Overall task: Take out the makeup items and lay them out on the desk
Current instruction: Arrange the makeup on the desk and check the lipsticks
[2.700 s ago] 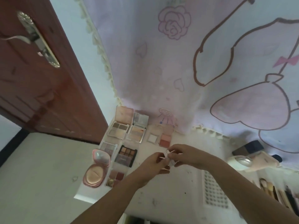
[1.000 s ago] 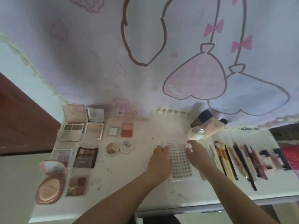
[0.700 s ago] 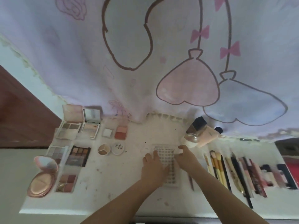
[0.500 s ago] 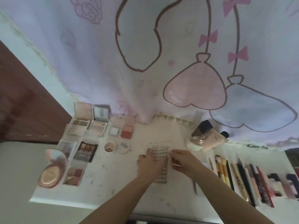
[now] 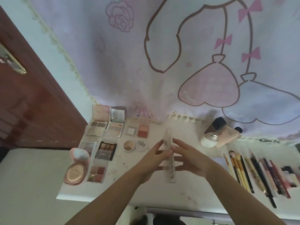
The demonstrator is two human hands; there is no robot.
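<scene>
While most of the kit is already laid out, one item is not yet set down: a flat clear tray point(image 5: 170, 157) of small dotted pieces is held edge-up above the middle of the white desk point(image 5: 186, 194), tilted with its far end toward the curtain point(image 5: 113, 75). It is caught between the left hand point(image 5: 153, 159) and the right hand point(image 5: 189, 155), fingers mostly straight and pressed against its two faces; whether any thumb is hooked round it cannot be told.

Done so far, as judged from the layout: open eyeshadow and powder palettes point(image 5: 106, 148) are lined up in rows at the left end, a pink cushion compact point(image 5: 76, 168) is opened at the left edge, two small round pots point(image 5: 135, 145) are set beside the palettes. Foundation bottles and a white jar point(image 5: 209, 139) are stood near the curtain on the right. Brushes and pencils point(image 5: 243, 172) are lined up side by side at the right, with lip items blurred beyond them.

Left, by estimate: the tray has to be laid flat in the bare middle patch. No bag or box is seen, so how many items remain to be taken out cannot be told.
</scene>
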